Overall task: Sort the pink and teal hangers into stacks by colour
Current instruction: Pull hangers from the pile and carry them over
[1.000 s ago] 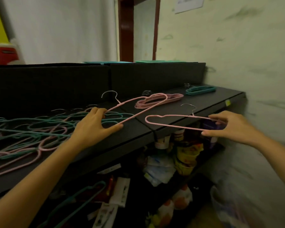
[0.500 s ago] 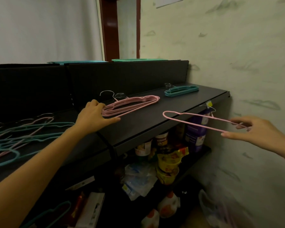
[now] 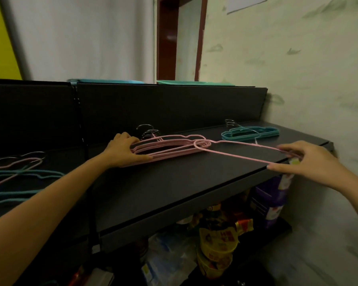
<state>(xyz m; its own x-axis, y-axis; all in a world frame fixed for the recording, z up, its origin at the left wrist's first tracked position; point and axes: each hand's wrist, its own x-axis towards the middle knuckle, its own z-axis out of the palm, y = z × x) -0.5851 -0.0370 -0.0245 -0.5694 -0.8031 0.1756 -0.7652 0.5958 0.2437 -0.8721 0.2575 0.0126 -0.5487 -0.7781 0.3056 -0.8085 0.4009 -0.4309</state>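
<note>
A stack of pink hangers lies in the middle of the dark shelf. My left hand grips the stack's left end, thumb under and fingers on top. My right hand pinches one end of a single pink hanger, held low over the shelf; its far end overlaps the right end of the pink stack. A stack of teal hangers rests at the back right of the shelf. A mixed pile of pink and teal hangers lies at the left edge of view.
A dark back panel rises behind the shelf, with teal trays on top. A pale wall bounds the right side. Below the shelf sit packets, a yellow cup and a purple container.
My right hand has brought the single pink hanger from out past the shelf's front edge in over the shelf, its far end reaching the pink stack. My left hand stays on the stack.
</note>
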